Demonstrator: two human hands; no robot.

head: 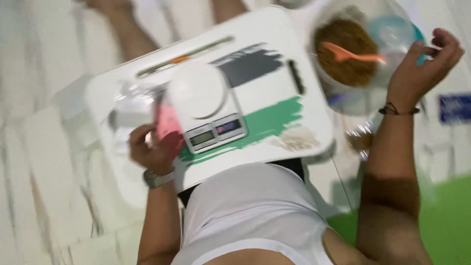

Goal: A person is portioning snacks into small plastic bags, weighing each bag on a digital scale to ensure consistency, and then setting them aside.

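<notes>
**Pink packet, scale, bowl of brown grains**

Left hand (149, 149) closed on pink packet (167, 122), just left of white scale (206, 105) on tabletop (304, 122). Likely light, limp, crinkly; best pinched at an edge. Right hand (422, 64) loosely curled at bowl (338, 83), right of scale; grip unclear.

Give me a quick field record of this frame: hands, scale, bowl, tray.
left hand: by a pink packet, grip blurred
right hand: raised beside the bowl, fingers curled
scale: white, on the tray, platform bare
bowl: clear, holds brown granules and an orange spoon
tray: white lap table with black and green paint strokes
</notes>
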